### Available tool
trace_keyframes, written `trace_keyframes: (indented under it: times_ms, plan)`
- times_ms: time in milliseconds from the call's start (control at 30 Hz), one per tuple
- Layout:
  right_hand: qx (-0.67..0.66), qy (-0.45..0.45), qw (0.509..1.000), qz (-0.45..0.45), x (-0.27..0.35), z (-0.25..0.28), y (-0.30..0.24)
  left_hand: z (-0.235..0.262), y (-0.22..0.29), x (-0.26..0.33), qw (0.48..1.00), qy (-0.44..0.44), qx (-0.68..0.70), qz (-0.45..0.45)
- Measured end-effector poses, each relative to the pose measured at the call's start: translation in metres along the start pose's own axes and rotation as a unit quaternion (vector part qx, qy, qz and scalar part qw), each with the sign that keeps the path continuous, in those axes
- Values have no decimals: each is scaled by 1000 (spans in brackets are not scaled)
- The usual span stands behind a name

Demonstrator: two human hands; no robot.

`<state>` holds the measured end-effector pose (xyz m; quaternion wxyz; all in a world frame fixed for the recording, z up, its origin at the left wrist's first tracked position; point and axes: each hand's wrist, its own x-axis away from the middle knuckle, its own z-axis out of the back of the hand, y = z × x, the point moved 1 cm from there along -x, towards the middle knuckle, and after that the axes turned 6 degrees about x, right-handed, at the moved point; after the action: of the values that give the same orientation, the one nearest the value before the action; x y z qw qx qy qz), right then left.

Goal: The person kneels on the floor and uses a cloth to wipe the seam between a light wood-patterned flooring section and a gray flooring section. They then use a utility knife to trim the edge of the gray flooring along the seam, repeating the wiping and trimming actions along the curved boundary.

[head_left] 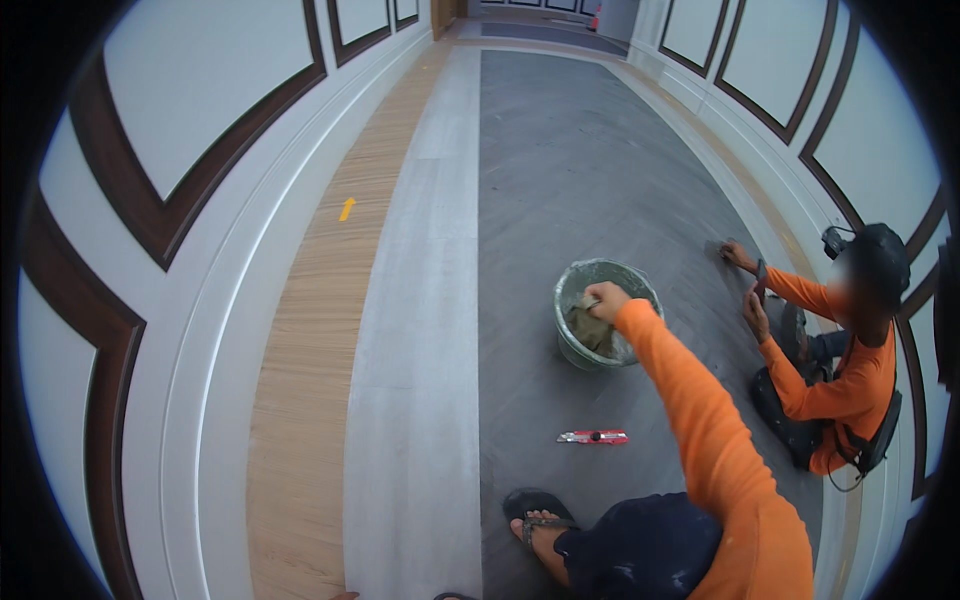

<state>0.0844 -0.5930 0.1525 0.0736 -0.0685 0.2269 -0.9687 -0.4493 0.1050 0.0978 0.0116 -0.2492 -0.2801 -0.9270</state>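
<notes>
My right hand (pixel 606 298) reaches forward on an orange-sleeved arm into a grey-green bucket (pixel 572 345). The bucket stands on the dark grey floor and holds grey paste. The fingers are closed around a small scraper whose blade dips into the paste. At the lower edge a sliver of skin (pixel 346 596) may be my left hand; too little shows to tell its state. A red utility knife (pixel 592 437) lies on the floor between the bucket and my sandalled foot (pixel 538 522).
A co-worker in an orange shirt (pixel 850 380) sits at the right wall, one hand (pixel 738 256) on the floor by the skirting, the other (pixel 755 315) holding a small tool. Panelled walls line the long corridor. A yellow arrow mark (pixel 347 208) sits on the wooden floor strip.
</notes>
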Motion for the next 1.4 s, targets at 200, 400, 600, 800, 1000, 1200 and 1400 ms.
trace_keyframes:
  times_ms: [200, 400, 600, 800, 1000, 1200, 1400]
  plan:
    - [74, -135, 979, -133, -6, -79, 31, -3, -7, 10, 995, -56, 22, 84]
    - [93, -142, 977, -128, -7, -75, 24, -5, -7, 4, 998, -47, -3, 36]
    - [-1, -17, 1000, 17, 5, 25, -14, 9, 5, -7, 999, -27, 28, 32]
    - [-106, 63, 992, 7, 27, 124, -62, 13, 2, -9, 999, -29, 23, 31]
    - [-33, 120, 992, 13, 18, 80, -55, 2, -6, -2, 999, -30, 12, -9]
    - [70, -49, 993, -81, -12, -28, -7, 4, 1, 8, 995, -66, 43, 55]
    - [77, -230, 958, -152, -11, -76, 11, -4, -1, 16, 994, -73, 9, 78]
